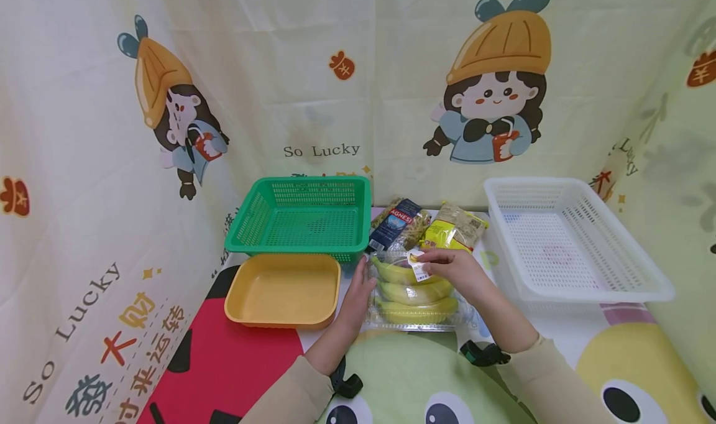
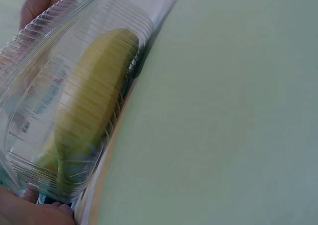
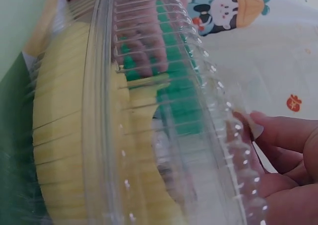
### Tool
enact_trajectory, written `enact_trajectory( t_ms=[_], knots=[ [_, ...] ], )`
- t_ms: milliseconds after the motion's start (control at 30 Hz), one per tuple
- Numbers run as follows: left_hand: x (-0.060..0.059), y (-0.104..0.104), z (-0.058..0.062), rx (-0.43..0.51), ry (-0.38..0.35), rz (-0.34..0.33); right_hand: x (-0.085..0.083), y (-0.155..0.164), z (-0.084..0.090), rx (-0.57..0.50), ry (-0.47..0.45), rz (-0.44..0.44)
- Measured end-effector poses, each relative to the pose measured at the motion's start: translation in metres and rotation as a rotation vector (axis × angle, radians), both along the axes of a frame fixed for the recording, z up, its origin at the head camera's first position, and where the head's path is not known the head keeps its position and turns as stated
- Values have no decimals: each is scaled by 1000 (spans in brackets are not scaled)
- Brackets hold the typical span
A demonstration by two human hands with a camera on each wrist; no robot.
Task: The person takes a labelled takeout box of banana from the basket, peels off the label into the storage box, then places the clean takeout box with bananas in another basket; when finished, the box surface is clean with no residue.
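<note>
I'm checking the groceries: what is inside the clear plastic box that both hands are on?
The clear plastic box holds yellow bananas; three show in the head view. A label and the right hand cover part of the top one.

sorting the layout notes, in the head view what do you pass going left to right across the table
yellow tray → left hand → clear box of bananas → right hand → white basket
</note>
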State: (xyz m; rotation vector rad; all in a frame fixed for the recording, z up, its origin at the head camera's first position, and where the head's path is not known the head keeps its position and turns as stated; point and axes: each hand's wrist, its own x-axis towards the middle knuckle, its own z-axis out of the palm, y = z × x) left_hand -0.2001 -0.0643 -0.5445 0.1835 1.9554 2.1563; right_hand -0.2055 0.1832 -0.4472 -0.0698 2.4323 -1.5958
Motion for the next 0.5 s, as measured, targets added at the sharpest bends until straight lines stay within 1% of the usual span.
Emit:
enact_trajectory(
  t_ms=[200, 500],
  knots=[
    [-1, 0, 0, -8, -2, -1, -1, 1, -3, -48, -8, -22],
    [0, -1, 2, -13, -10, -4, -2, 1, -5, -33, -19, -41]
  ],
)
